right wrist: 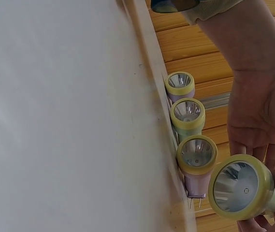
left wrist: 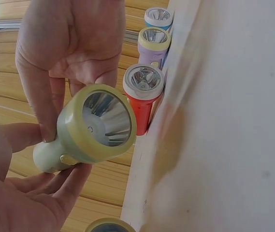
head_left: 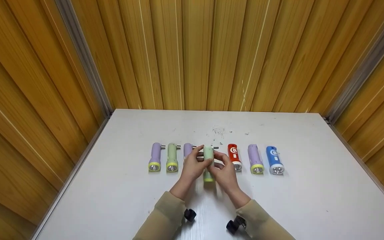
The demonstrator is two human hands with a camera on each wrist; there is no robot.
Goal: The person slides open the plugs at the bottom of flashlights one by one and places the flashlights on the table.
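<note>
Both hands hold a light green flashlight (head_left: 208, 153) with a yellow-green head, between them over the row on the white table. Metal prongs (head_left: 216, 147) stick out from the side of its far end. My left hand (head_left: 192, 167) grips it from the left, thumb across the body; my right hand (head_left: 225, 172) grips it from the right. In the left wrist view its reflector (left wrist: 107, 118) faces the camera, with a small switch (left wrist: 68, 159) on the body. Beside the left hand lies a purple flashlight (head_left: 187, 148), partly hidden; by the right hand lies a red flashlight (head_left: 232, 151).
Farther left on the white table (head_left: 112, 193) lie another purple flashlight (head_left: 156, 153) and a green flashlight (head_left: 172, 153), prongs out. On the right are a third purple flashlight (head_left: 254, 155) and a blue flashlight (head_left: 273, 156). Wood-patterned panels (head_left: 195, 56) enclose the table.
</note>
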